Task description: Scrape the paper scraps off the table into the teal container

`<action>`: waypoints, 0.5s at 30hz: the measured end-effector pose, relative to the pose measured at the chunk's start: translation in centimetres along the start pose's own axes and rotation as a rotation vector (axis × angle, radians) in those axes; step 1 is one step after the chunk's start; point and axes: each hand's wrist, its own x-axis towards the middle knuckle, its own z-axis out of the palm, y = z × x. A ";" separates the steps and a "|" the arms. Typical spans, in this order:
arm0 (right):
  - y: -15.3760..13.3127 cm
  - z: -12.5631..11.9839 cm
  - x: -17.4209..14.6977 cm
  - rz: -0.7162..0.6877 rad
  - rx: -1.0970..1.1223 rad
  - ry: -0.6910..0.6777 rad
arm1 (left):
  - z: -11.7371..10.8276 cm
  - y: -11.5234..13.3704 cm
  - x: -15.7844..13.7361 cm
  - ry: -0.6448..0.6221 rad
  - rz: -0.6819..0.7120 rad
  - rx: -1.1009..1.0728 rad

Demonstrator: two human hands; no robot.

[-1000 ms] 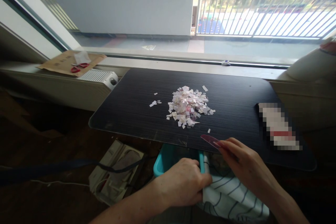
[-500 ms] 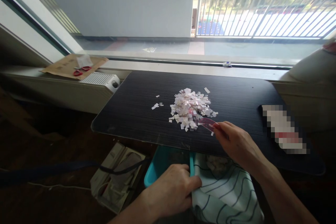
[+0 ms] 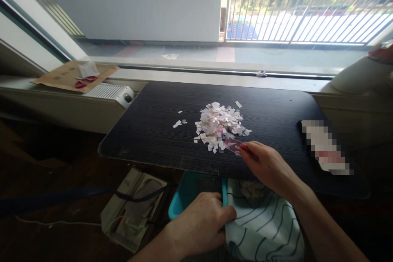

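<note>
On the dark table a loose heap of small white and pinkish paper pieces point(image 3: 216, 120) is spread. My right hand point(image 3: 267, 163) pinches a see-through pink plastic piece with a curved edge point(image 3: 232, 145), which touches the heap's near right side. Below the table's front edge, my left hand point(image 3: 202, 221) is closed over the rim of a turquoise plastic bin point(image 3: 178, 200). Beside it, a pale green cloth with dark wavy stripes point(image 3: 264, 221) hangs against the thumb. More small pale pieces point(image 3: 253, 190) lie in a hollow by the cloth, partly under the table edge.
The dark table point(image 3: 147, 131) stands against the window sill. A blurred-out flat object point(image 3: 325, 147) lies on its right side. Red-handled scissors point(image 3: 86, 82) rest on brown paper point(image 3: 61, 75) at the left. An open pale box point(image 3: 133, 213) sits lower left.
My right hand has moved slightly left with the pink plastic piece, along the heap's near edge. The whole view has shifted a little. My left hand keeps its hold.
</note>
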 end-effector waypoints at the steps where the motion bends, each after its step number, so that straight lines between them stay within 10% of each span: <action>1: 0.1 0.1 0.2 0.000 -0.020 0.000 | 0.0 0.0 0.0 0.001 -0.004 0.001; 15: 1.1 -1.3 -2.6 0.105 -0.080 0.016 | -0.1 -0.1 0.1 0.001 -0.020 -0.048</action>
